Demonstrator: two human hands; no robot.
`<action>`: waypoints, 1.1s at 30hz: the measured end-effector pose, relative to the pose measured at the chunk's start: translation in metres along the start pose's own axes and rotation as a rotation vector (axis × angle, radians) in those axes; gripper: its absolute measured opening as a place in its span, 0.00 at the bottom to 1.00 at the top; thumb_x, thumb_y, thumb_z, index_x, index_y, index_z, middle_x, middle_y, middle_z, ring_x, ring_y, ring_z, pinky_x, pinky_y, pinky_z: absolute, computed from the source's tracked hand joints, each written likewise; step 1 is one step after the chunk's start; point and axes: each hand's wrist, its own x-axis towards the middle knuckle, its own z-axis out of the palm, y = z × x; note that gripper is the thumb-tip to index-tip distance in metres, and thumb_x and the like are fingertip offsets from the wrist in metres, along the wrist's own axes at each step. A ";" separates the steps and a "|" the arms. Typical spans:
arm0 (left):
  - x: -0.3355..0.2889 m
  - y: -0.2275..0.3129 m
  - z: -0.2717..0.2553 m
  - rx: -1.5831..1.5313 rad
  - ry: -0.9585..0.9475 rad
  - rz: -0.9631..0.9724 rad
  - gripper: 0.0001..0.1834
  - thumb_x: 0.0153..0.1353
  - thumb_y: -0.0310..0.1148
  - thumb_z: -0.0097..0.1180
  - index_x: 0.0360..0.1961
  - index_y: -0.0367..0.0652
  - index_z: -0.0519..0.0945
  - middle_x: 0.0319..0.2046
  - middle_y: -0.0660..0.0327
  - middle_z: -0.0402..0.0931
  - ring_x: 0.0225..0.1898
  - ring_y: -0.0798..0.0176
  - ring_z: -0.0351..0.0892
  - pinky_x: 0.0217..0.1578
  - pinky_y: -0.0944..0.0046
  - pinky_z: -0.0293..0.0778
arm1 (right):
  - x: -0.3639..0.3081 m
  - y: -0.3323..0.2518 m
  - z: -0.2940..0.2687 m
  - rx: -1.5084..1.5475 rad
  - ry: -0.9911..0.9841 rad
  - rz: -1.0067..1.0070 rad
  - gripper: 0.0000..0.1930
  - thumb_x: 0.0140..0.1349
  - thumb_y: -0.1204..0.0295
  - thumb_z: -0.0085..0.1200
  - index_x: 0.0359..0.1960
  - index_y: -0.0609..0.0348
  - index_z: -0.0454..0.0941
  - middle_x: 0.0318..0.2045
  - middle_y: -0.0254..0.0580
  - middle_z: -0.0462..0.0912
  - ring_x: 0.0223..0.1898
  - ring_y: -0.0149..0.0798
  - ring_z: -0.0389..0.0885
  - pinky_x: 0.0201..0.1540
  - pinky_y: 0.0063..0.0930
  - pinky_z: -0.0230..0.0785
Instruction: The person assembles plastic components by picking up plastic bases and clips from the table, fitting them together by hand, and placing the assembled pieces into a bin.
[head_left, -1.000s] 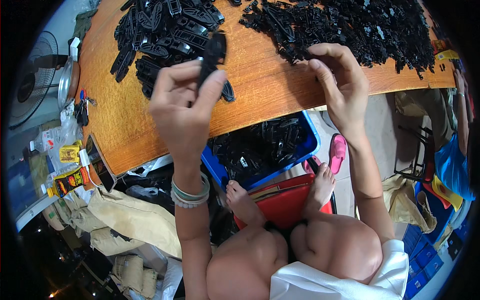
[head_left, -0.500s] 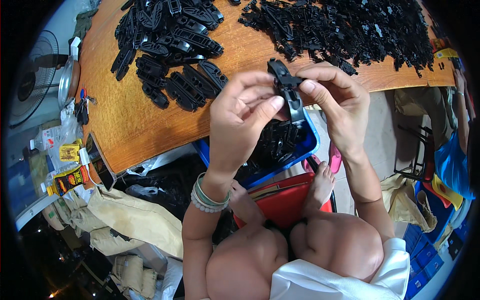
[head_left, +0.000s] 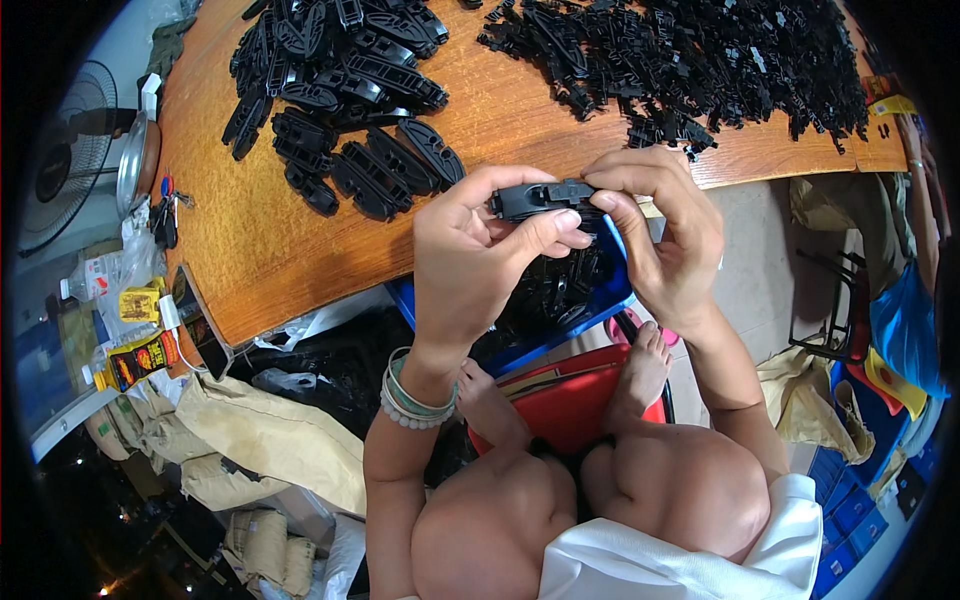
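Between my two hands, above the table's near edge, is a long curved black plastic part (head_left: 530, 201), lying roughly level. My left hand (head_left: 475, 240) is closed on its left end, thumb along the near side. The fingertips of my right hand (head_left: 662, 225) pinch its right end, where a small black piece seems to sit; my fingers partly hide it. Below the hands stands a blue bin (head_left: 622, 285) with many similar black parts inside. A pile of larger black plastic parts (head_left: 350, 75) lies on the table at the left.
A heap of small black clips (head_left: 690, 60) covers the far right of the wooden table (head_left: 240, 250). Keys (head_left: 170, 205) hang at its left edge, near a fan (head_left: 70, 150). A red stool (head_left: 570, 395) stands between my feet. Another person's arm (head_left: 920, 180) shows at the far right.
The long black part has turned from near upright to level in my hands. My right hand has come slightly lower and to the left, still pinching its end.
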 end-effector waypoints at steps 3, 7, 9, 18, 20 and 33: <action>-0.002 0.000 0.001 -0.020 0.020 0.023 0.12 0.53 0.16 0.55 0.41 0.27 0.74 0.30 0.49 0.79 0.31 0.60 0.82 0.32 0.68 0.80 | 0.001 0.000 0.001 0.110 -0.012 0.002 0.11 0.49 0.79 0.59 0.36 0.62 0.79 0.29 0.40 0.80 0.31 0.36 0.77 0.33 0.25 0.68; -0.006 -0.004 -0.003 0.263 -0.027 0.155 0.11 0.53 0.16 0.54 0.40 0.27 0.75 0.31 0.51 0.79 0.32 0.63 0.81 0.34 0.69 0.79 | -0.008 -0.007 0.002 0.486 -0.121 0.548 0.12 0.51 0.77 0.60 0.39 0.63 0.79 0.29 0.41 0.80 0.30 0.33 0.77 0.33 0.24 0.68; -0.009 -0.003 -0.002 0.223 -0.040 0.090 0.09 0.54 0.16 0.53 0.39 0.27 0.76 0.32 0.51 0.79 0.32 0.63 0.81 0.35 0.70 0.78 | -0.012 -0.006 0.004 0.472 -0.111 0.530 0.11 0.52 0.76 0.60 0.38 0.64 0.80 0.28 0.41 0.80 0.29 0.32 0.77 0.32 0.24 0.68; 0.004 -0.009 -0.039 0.809 0.286 0.505 0.10 0.51 0.30 0.62 0.32 0.35 0.79 0.26 0.56 0.76 0.25 0.64 0.76 0.24 0.67 0.71 | -0.012 -0.006 -0.007 0.399 -0.511 0.387 0.10 0.56 0.79 0.54 0.40 0.65 0.79 0.36 0.46 0.80 0.33 0.36 0.79 0.38 0.26 0.71; 0.013 -0.009 -0.044 1.503 0.455 0.633 0.12 0.49 0.33 0.64 0.30 0.37 0.78 0.25 0.58 0.71 0.26 0.58 0.74 0.24 0.64 0.70 | -0.003 -0.002 0.000 0.236 -0.338 0.298 0.09 0.55 0.79 0.54 0.39 0.64 0.79 0.36 0.45 0.80 0.35 0.37 0.78 0.39 0.27 0.70; 0.002 -0.023 -0.021 1.460 0.410 0.492 0.10 0.51 0.27 0.61 0.35 0.39 0.77 0.35 0.55 0.70 0.31 0.54 0.76 0.29 0.62 0.72 | 0.019 0.030 0.027 -0.513 -0.055 -0.091 0.10 0.46 0.79 0.59 0.32 0.58 0.77 0.33 0.37 0.74 0.36 0.40 0.70 0.38 0.31 0.62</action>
